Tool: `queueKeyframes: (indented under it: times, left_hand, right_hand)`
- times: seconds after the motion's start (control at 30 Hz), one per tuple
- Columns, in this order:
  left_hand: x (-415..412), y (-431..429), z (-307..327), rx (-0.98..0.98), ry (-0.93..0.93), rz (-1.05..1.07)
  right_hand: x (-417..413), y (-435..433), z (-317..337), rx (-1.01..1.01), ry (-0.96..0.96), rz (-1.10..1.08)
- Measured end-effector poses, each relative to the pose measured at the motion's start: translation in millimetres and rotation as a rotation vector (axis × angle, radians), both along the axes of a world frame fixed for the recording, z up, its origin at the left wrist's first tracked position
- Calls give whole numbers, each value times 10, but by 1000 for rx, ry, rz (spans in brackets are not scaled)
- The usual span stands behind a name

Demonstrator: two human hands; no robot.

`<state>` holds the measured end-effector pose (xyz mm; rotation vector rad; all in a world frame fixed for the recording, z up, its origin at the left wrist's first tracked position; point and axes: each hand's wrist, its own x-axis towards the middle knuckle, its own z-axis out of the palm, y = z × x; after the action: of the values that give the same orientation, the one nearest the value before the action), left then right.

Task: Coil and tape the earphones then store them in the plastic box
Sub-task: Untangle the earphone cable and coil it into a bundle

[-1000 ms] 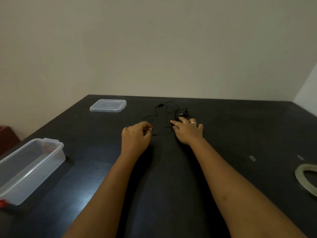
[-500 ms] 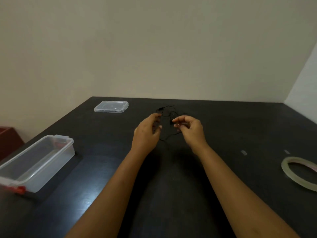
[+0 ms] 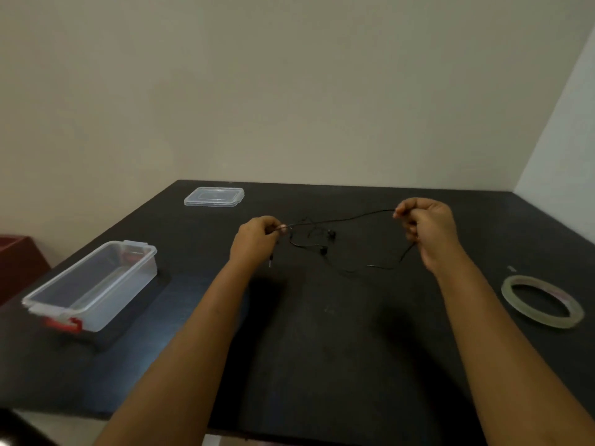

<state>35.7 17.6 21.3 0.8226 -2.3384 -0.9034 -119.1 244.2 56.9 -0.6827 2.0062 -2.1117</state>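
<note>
Black wired earphones (image 3: 341, 219) stretch between both hands above the dark table (image 3: 322, 333). My left hand (image 3: 257, 241) pinches one end of the cord, with the plug hanging below it. My right hand (image 3: 428, 228) is closed on the cord farther right, held a little higher. The two earbuds and loose loops dangle and trail on the table between the hands. A clear plastic box (image 3: 93, 284) with red clips stands open at the left. A roll of clear tape (image 3: 542, 304) lies flat at the right.
The box's clear lid (image 3: 214, 197) lies at the table's far left corner. A dark red object (image 3: 16, 262) sits beyond the left table edge. A small scrap (image 3: 512, 269) lies just beyond the tape. The beige wall rises behind the table.
Both hands have lifted the earphones off the table and drawn apart, my right hand moving right and pulling the cord taut. The camera view has shifted, bringing box and tape closer in.
</note>
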Motion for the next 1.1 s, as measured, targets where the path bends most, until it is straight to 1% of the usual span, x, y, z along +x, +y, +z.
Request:
queueKeyframes:
  times: [0.07,0.1,0.17,0.2,0.27,0.3,0.33,0.4,0.47,0.53,0.63,0.7,0.73,0.77,0.8,0.83,0.87,0.93,0.97,1.03,1.1]
  left_hand:
    - [83,-3,29,86,-41,-123]
    - [117,11,51,150,-70,-201]
    - [166,48,73,276,-109,-315]
    - [182,65,74,346,-85,-332]
    - [192,69,45,514,39,-332]
    - [190,69,27,589,106,-345]
    - [175,65,8,628,150,-362]
    - [121,80,-10,587,177,-359]
    - [51,113,-8,544,203,-342]
    - [1,149,-14,544,179,-374]
    - [9,200,-58,557,-8,-493]
    - [-8,247,-107,473,-132,-576]
    - [-38,274,-133,405,-173,-597]
    - [-76,299,-153,323,-199,-601]
    - [-125,312,-175,227,-211,-586]
    - [-165,317,-197,123,-207,-562]
    - [-199,303,-224,3,-190,-526]
    - [-223,256,-281,-242,-134,-417]
    - [-214,232,-305,-316,-91,-347]
    - [-177,196,-337,-342,29,-230]
    - [-133,170,-344,-315,107,-165]
  right_hand:
    - [-36,30,-93,216,122,-227]
    - [-28,23,-150,298,164,-273]
    - [19,-22,-265,451,225,-273]
    - [48,-55,-317,548,254,-252]
    - [116,-138,-415,809,360,-241]
    - [161,-191,-449,900,431,-256]
    - [218,-250,-468,926,513,-273]
    - [314,-387,-490,863,689,-259]
    - [378,-546,-473,803,802,-181]
    - [392,-691,-457,710,792,-122]
    - [313,-784,-487,463,631,-102]
    - [212,-796,-473,387,394,-11]
    - [156,-787,-463,405,277,40]
    - [101,-775,-451,478,210,83]
    - [53,-767,-436,611,213,104]
    - [15,-766,-428,753,274,99]
    - [-4,-771,-426,850,354,66]
    - [5,-828,-423,864,442,29]
    - [28,-867,-417,872,449,66]
    - [98,-956,-422,1000,452,208]
    - [150,-1014,-468,1100,474,254]
